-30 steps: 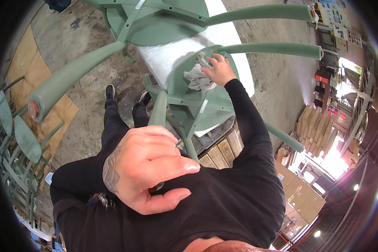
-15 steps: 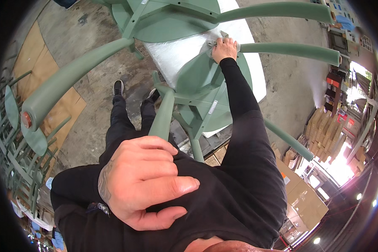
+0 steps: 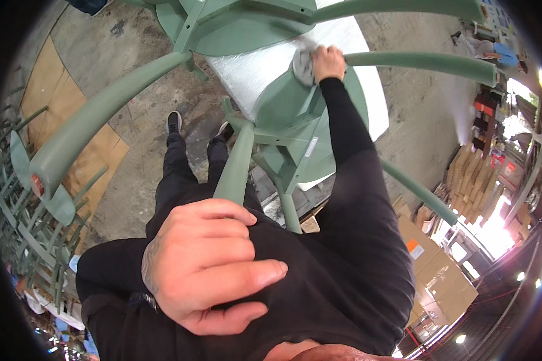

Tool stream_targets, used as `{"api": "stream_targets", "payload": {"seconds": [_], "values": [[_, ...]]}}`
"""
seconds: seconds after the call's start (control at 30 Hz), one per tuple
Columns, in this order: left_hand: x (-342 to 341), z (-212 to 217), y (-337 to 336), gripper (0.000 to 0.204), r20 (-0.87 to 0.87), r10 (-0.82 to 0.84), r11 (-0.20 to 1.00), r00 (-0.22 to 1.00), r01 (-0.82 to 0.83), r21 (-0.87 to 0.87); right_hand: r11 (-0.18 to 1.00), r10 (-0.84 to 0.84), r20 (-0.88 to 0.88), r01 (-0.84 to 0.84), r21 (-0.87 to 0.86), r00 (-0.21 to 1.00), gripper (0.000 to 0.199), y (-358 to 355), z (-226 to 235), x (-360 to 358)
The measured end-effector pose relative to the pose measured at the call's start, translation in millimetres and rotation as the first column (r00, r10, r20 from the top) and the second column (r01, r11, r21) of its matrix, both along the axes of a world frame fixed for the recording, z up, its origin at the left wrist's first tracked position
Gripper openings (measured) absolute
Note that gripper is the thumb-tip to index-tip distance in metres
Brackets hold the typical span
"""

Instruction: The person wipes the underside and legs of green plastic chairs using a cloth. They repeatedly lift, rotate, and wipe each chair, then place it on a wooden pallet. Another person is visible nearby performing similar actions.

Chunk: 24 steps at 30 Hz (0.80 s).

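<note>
A green wooden chair (image 3: pixel 283 105) rests upside down, its seat underside and legs facing up. My left hand (image 3: pixel 202 265), large in the foreground, is closed round the end of one green chair leg (image 3: pixel 236 165); that end is hidden by the hand. With my arm stretched out, my right hand (image 3: pixel 329 62) grips a crumpled grey cloth (image 3: pixel 305 65) at the far side of the seat, beside the base of another leg (image 3: pixel 427 59). The cloth lies against the seat's underside and is slightly blurred.
A second upturned green chair (image 3: pixel 247 36) stands just beyond on the white-wrapped surface (image 3: pixel 373 99). Its long leg (image 3: pixel 108 114) reaches out to the left. Several green chair frames (image 3: pixel 36 210) crowd the left side. Cardboard boxes (image 3: pixel 439 274) stand at the right.
My right hand has moved slightly away and right. The cloth, earlier bunched around the leg's base, now lies on the seat left of the hand. My left hand keeps its grip.
</note>
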<state>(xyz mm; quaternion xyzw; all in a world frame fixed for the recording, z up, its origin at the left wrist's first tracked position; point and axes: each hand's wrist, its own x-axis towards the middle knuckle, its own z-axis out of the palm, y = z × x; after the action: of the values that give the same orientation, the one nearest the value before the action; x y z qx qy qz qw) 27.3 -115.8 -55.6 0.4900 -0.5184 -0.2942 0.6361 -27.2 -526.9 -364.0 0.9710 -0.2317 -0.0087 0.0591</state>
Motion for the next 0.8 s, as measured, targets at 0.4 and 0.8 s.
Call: {"api": "stream_targets", "payload": {"seconds": [0.4,0.8], "values": [[-1.4,-6.2,-9.9,0.037,0.02,0.029,0.998,0.999,-0.027,-0.053,0.811,-0.114,-0.1,0.151,0.565,0.988,0.037,201.3,5.9,-79.2],[-0.7,2.5,-3.3,0.038,-0.001,0.004,1.0,1.0,-0.004,0.008,0.974,0.177,-0.124,-0.192,-0.123,0.976,0.024,46.4,17.6,-33.2]]}}
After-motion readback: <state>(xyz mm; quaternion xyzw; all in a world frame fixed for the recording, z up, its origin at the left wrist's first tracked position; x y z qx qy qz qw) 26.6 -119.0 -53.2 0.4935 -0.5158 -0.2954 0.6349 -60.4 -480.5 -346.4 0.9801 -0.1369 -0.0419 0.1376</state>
